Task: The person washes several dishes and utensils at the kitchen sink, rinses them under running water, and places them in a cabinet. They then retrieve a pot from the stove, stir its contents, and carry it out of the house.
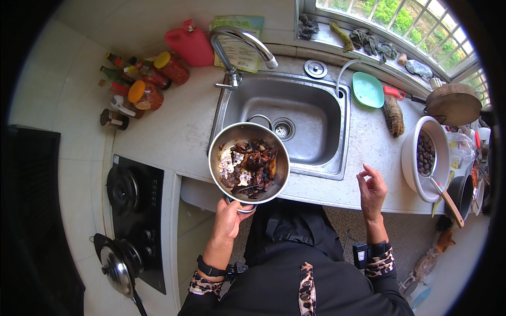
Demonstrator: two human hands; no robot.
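My left hand point(230, 219) grips the near loop handle of a stainless steel pot point(283, 170). Inside the pot lies dark, glossy cooked food point(253, 168), chunky and wet, with a pale shine from the liquid at its left. The pot is over the front left corner of the steel sink point(312, 106), its far handle reaching above the basin. To the right of the sink, my right hand point(372, 193) is above the counter's front edge. Its fingers are curled and apart, and nothing shows in them.
A chrome faucet point(227, 55) rises behind the sink. At right stand a green dish point(367, 90) and a white basin point(409, 162) with dark brown pieces point(425, 155). Jars and bottles point(146, 94) crowd the left corner, near a black cooktop point(148, 221) bearing a lidded pan point(116, 272).
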